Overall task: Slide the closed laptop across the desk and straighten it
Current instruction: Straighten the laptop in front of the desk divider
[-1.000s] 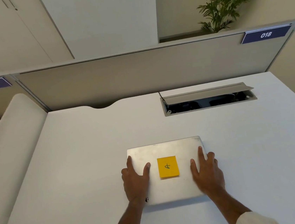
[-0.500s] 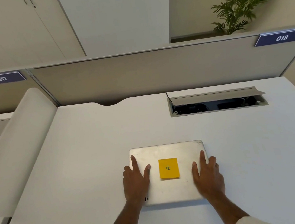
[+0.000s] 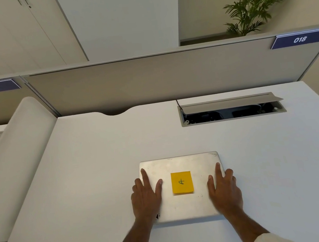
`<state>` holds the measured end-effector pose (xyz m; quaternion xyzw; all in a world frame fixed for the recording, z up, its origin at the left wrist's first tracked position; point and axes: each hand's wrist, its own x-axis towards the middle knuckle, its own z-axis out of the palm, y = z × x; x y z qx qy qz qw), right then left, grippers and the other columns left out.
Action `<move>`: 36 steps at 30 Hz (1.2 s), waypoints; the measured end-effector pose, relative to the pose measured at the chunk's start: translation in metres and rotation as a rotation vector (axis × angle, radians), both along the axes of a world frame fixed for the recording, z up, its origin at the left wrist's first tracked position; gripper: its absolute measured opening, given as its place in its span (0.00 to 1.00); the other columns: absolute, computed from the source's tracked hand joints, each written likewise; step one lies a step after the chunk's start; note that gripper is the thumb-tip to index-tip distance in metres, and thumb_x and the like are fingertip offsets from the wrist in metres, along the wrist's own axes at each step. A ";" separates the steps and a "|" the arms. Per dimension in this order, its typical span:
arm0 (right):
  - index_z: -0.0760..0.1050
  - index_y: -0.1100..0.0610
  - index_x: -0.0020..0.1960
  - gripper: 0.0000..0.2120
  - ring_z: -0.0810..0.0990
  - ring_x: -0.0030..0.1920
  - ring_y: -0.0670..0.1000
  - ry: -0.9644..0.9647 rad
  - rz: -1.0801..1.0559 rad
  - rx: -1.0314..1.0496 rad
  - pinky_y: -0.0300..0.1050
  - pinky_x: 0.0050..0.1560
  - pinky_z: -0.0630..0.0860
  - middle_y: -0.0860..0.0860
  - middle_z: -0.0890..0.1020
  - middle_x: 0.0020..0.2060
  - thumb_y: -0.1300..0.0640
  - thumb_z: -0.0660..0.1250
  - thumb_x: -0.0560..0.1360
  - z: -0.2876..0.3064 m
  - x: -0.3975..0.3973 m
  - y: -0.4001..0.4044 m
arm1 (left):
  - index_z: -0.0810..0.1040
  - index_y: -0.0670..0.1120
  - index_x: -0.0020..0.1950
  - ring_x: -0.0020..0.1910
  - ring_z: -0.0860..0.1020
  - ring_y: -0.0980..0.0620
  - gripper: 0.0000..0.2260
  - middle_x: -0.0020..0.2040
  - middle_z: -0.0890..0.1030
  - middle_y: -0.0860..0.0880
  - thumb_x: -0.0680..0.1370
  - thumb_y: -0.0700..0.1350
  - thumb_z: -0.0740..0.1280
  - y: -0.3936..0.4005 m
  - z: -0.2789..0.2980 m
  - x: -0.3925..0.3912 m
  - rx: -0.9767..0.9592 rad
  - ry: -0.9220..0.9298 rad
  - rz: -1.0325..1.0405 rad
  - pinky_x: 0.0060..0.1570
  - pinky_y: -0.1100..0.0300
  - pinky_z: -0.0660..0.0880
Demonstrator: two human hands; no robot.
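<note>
A closed silver laptop [image 3: 180,165] lies flat on the white desk [image 3: 92,168], near the front middle. A yellow sticky note [image 3: 182,182] with a handwritten mark sits on the lid's centre. My left hand [image 3: 146,197] rests palm-down on the lid's left side, with fingers spread and some reaching past the left edge. My right hand [image 3: 224,188] rests the same way on the right side, its outer fingers over the right edge. The laptop's edges run nearly parallel to the desk's front.
An open cable hatch [image 3: 231,108] with a raised grey flap is set into the desk behind and right of the laptop. A beige partition [image 3: 149,78] closes the desk's back. A white rounded divider [image 3: 17,157] borders the left side. A potted palm [image 3: 256,2] stands beyond.
The laptop has turned slightly, from a small tilt to lying square with the desk. Both hands stay flat on the lid. The head camera has shifted, so the scene sits differently in the frame.
</note>
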<state>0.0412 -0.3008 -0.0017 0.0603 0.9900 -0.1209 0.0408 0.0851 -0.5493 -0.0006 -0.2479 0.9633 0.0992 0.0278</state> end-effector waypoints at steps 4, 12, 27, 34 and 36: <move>0.59 0.54 0.77 0.29 0.77 0.49 0.56 0.003 -0.003 0.002 0.50 0.35 0.80 0.57 0.69 0.56 0.41 0.52 0.80 -0.003 -0.001 -0.001 | 0.49 0.47 0.81 0.53 0.73 0.48 0.37 0.59 0.71 0.46 0.79 0.69 0.48 -0.003 0.000 -0.004 -0.015 -0.010 -0.009 0.45 0.55 0.76; 0.59 0.54 0.76 0.29 0.77 0.49 0.56 0.017 -0.003 0.002 0.50 0.33 0.80 0.57 0.69 0.56 0.41 0.52 0.80 -0.006 -0.001 -0.001 | 0.48 0.48 0.81 0.55 0.72 0.49 0.37 0.60 0.70 0.47 0.79 0.69 0.47 -0.003 -0.004 -0.004 0.005 -0.006 -0.006 0.47 0.55 0.75; 0.60 0.54 0.75 0.30 0.77 0.46 0.55 -0.003 0.027 0.055 0.49 0.31 0.79 0.57 0.73 0.54 0.39 0.53 0.79 -0.005 0.001 -0.001 | 0.49 0.47 0.81 0.52 0.72 0.49 0.38 0.58 0.71 0.48 0.78 0.70 0.46 -0.001 -0.001 -0.005 -0.050 -0.059 0.007 0.39 0.57 0.73; 0.63 0.56 0.75 0.30 0.77 0.47 0.56 0.000 0.038 0.064 0.52 0.38 0.79 0.57 0.75 0.53 0.39 0.55 0.78 -0.006 0.000 -0.001 | 0.50 0.47 0.81 0.51 0.72 0.49 0.38 0.58 0.71 0.48 0.78 0.70 0.45 -0.001 -0.005 -0.005 -0.061 -0.048 0.004 0.38 0.56 0.73; 0.64 0.56 0.74 0.30 0.76 0.48 0.57 0.015 0.042 0.063 0.53 0.41 0.78 0.58 0.76 0.54 0.40 0.56 0.78 -0.007 -0.001 0.000 | 0.52 0.47 0.81 0.50 0.72 0.49 0.38 0.57 0.71 0.48 0.78 0.70 0.45 -0.001 -0.003 -0.005 -0.072 -0.072 0.007 0.39 0.56 0.71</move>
